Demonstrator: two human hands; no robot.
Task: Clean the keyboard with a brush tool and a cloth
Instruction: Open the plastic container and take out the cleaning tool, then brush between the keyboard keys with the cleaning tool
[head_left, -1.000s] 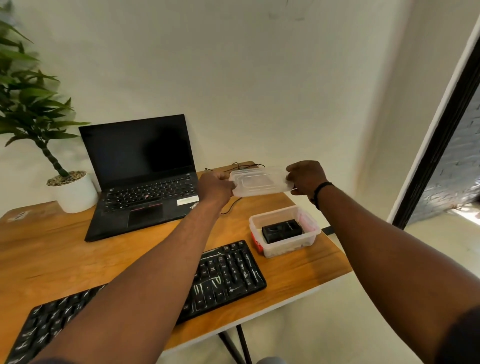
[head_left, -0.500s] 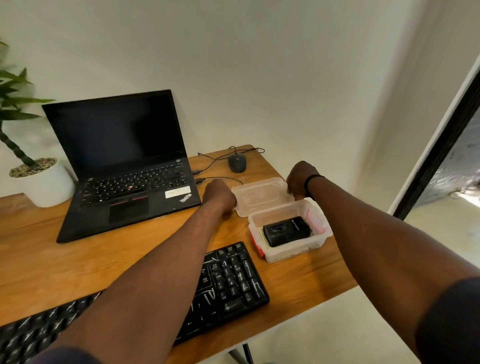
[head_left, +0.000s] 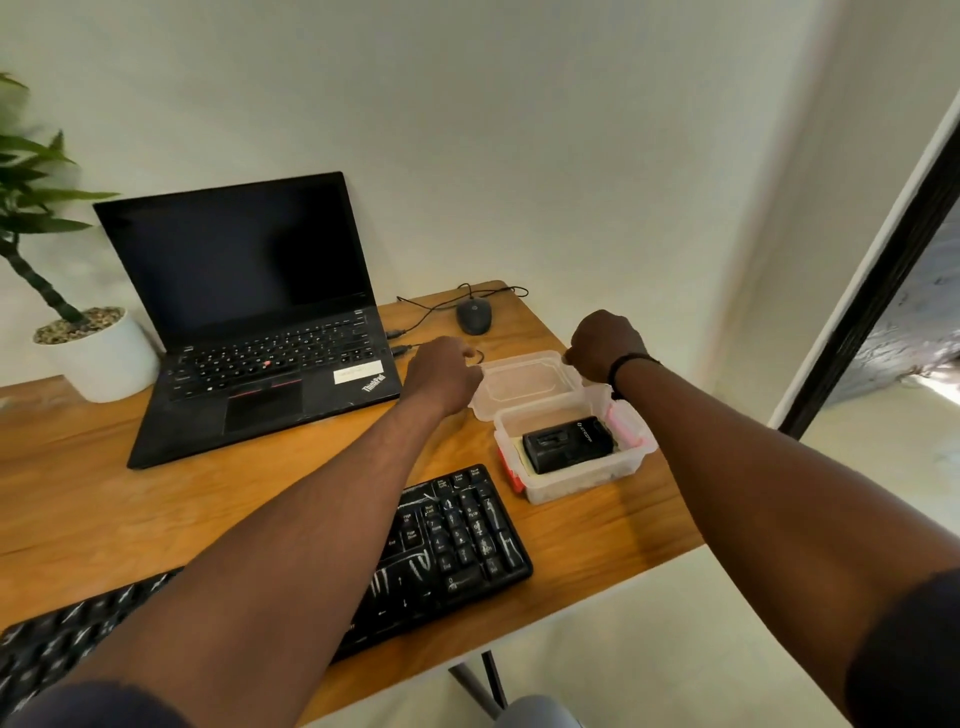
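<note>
A black keyboard (head_left: 457, 540) with white smears on its keys lies at the front of the wooden table (head_left: 156, 519), partly hidden under my left forearm. Behind its right end stands an open clear plastic container (head_left: 571, 483) with a black case (head_left: 569, 444) inside. The container's clear lid (head_left: 524, 382) lies flat on the table just behind it. My left hand (head_left: 441, 371) grips the lid's left end and my right hand (head_left: 605, 343) its right end, fingers curled and mostly hidden. No brush or cloth shows.
An open black laptop (head_left: 249, 291) sits at the back left, with a potted plant in a white pot (head_left: 98, 358) beside it. A black wired mouse (head_left: 474, 316) and its cables lie behind the lid. The table's right edge is close to the container.
Both hands carried the lid from mid-air down onto the table behind the container. They stay at its two ends. The camera has tilted down a little.
</note>
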